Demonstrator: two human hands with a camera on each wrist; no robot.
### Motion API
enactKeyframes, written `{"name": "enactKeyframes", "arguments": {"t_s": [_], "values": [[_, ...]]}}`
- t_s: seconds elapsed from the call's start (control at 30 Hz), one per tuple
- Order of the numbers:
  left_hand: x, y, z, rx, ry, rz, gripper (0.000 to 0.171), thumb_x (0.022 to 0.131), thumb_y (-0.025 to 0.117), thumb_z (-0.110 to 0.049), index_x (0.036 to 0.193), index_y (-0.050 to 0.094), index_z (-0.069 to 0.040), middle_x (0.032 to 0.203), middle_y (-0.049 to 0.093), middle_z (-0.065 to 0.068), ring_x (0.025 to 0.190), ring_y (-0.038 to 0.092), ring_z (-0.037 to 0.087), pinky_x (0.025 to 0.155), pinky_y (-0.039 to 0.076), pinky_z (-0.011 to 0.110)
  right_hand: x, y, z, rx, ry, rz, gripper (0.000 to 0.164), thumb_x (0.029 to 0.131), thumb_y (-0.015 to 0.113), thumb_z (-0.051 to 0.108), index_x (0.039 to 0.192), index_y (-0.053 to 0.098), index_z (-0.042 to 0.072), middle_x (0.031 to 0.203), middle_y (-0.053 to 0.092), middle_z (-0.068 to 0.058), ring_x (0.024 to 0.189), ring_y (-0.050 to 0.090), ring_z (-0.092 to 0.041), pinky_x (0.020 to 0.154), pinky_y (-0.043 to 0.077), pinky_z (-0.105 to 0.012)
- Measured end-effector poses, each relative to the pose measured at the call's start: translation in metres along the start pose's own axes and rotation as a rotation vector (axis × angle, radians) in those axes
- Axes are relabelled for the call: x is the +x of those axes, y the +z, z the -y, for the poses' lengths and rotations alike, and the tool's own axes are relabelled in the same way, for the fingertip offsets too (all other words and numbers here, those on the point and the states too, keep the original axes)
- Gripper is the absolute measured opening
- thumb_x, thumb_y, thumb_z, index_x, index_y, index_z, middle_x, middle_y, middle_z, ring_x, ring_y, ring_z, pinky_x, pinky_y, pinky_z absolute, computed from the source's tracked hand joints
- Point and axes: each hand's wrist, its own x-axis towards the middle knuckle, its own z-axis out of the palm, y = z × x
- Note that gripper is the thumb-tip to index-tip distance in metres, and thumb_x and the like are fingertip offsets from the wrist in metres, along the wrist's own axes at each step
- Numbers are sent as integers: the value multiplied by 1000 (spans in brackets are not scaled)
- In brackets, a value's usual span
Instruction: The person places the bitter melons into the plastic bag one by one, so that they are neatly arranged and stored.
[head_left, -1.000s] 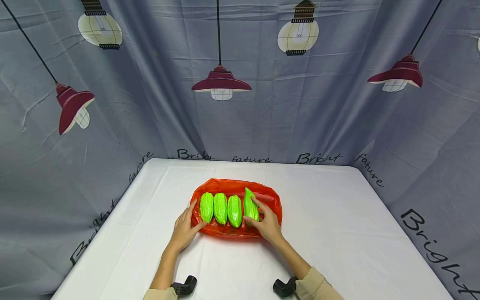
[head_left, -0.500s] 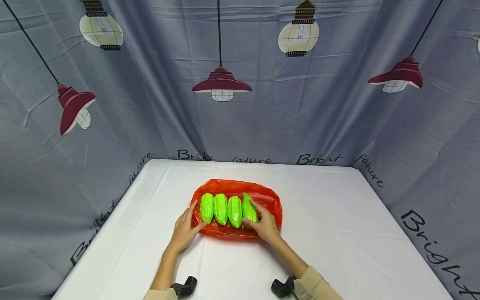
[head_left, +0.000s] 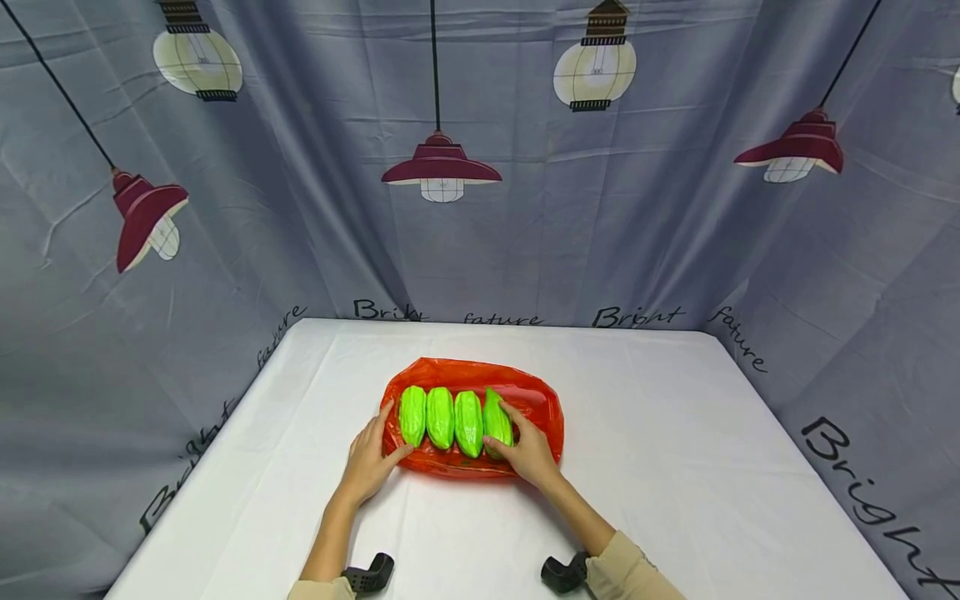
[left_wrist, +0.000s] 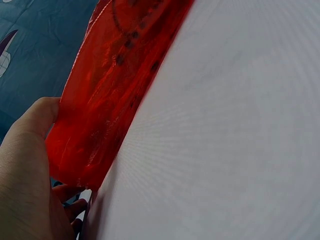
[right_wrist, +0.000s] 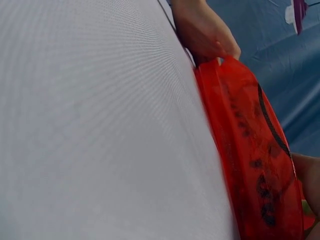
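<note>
A red plastic bag lies spread open on the table like a shallow basin, its translucent wall marked with black print. Inside it, several bright green, ridged, elongated fruits sit side by side in a row. My right hand pinches the rightmost fruit between thumb and fingers; that fruit's pointed end faces away from me. At the bag's left end, my left hand holds its edge, thumb over the rim and fingers outside. The right wrist view catches only part of my right hand.
A white-covered table extends around the bag on all sides. Behind it hangs a grey-blue curtain printed with lamps and lettering. Black wrist devices are worn below both hands.
My right hand has shifted slightly left and toward me, bringing the rightmost fruit lower and closer to the row. My left hand stays where it was on the bag.
</note>
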Motion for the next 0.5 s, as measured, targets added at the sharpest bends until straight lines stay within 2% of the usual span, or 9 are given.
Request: {"name": "enactKeyframes", "arguments": {"t_s": [0.2, 0.5], "values": [[1, -1, 0, -4, 7, -4, 81, 83, 65, -39, 148, 20, -19, 144, 32, 20, 130, 27, 40, 103, 15, 57, 1, 0, 0, -7, -8, 4, 71, 77, 74, 32, 137, 44, 8, 105, 60, -8, 75, 50, -15, 64, 43, -30], [-1, -1, -1, -4, -13, 7, 82, 83, 64, -41, 148, 20, -20, 144, 30, 20, 131, 26, 40, 103, 14, 57, -1, 0, 1, 18, -1, 14, 72, 77, 74, 30, 138, 42, 8, 118, 56, -15, 100, 55, -28, 82, 45, -44]]}}
